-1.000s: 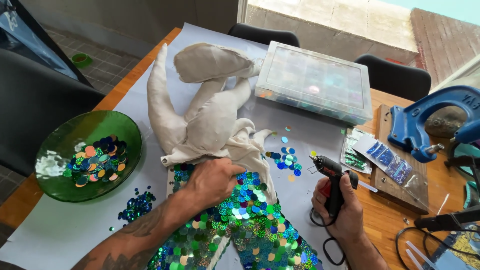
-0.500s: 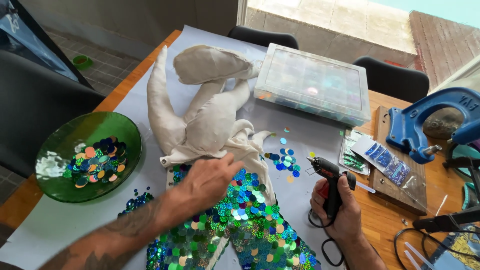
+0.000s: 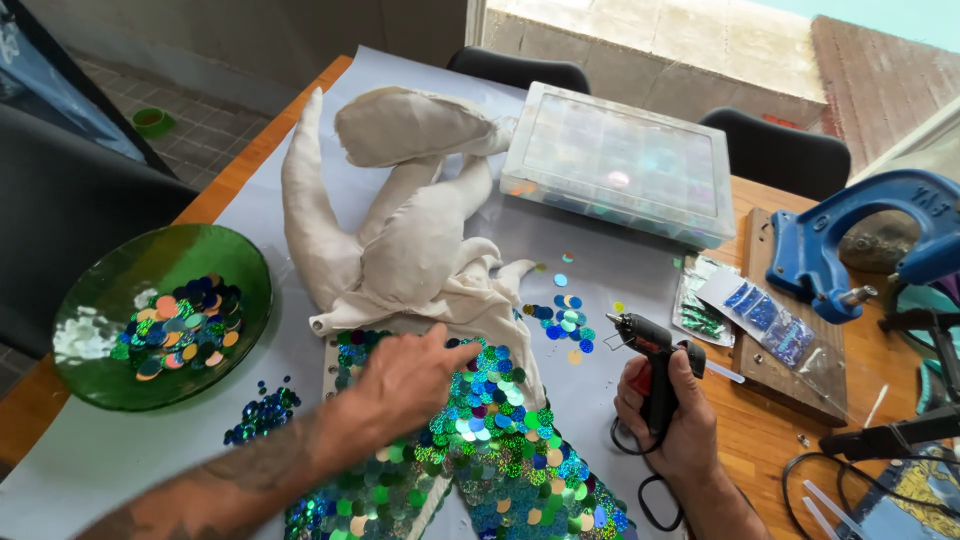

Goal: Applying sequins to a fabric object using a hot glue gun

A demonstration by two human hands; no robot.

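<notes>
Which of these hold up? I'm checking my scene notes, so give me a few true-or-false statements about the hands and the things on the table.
1. The right hand holds a black glue gun. True.
2. The left hand rests on the sequinned fabric. True.
3. The green bowl holds no sequins. False: it holds a heap of coloured sequins.
4. The clear box has its lid off. False: the lid is on.
5. The blue press stands at the right end of the table. True.
</notes>
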